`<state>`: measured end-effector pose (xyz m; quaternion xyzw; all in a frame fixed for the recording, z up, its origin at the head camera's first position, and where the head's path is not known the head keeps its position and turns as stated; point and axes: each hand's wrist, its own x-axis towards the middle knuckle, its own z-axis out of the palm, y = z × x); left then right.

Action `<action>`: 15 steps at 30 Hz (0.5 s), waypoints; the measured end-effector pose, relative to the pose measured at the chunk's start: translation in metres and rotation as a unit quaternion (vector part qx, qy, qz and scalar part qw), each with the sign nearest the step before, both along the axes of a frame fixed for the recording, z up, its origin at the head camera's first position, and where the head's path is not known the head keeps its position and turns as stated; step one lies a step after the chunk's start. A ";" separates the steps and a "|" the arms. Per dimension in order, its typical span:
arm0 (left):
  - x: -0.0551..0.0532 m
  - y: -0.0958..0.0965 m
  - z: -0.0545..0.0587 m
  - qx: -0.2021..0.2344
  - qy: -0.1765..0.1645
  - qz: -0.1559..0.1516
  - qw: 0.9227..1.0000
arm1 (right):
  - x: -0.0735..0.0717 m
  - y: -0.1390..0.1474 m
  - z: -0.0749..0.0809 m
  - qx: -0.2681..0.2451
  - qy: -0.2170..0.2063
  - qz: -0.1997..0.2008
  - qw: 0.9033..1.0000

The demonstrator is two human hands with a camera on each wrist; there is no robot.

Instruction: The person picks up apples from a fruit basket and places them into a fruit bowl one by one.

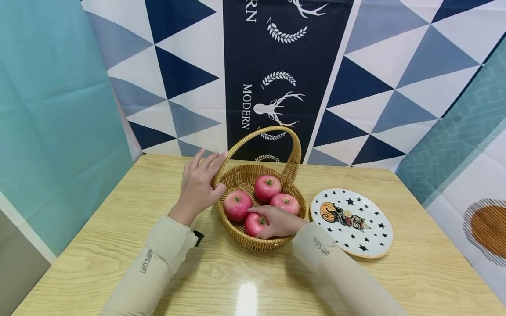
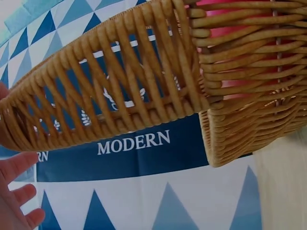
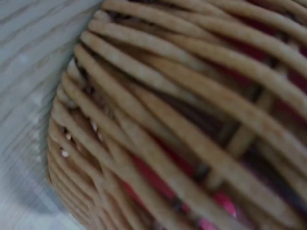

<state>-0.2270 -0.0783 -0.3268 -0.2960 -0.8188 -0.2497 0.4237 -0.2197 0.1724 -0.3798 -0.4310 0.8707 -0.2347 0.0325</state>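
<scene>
The left hand (image 1: 199, 183), fingers straight, likely steadies the basket (image 1: 253, 244) by its handle (image 1: 295, 153); the right hand (image 1: 280, 220) grips the front apple (image 1: 254, 225).

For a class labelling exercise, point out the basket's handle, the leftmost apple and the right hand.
Basket's handle (image 1: 272, 129), head view: top of arch.
Leftmost apple (image 1: 237, 207), head view: skin below stem.
Right hand (image 1: 280, 220), head view: back.
</scene>
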 end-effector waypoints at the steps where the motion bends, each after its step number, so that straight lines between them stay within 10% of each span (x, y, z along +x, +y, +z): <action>1: 0.000 0.000 -0.001 0.003 -0.004 -0.005 1.000 | 0.000 0.000 0.000 0.002 -0.002 -0.001 1.000; 15: -0.002 0.003 -0.002 0.040 -0.041 -0.046 0.997 | 0.000 -0.005 0.002 -0.007 -0.019 -0.027 0.999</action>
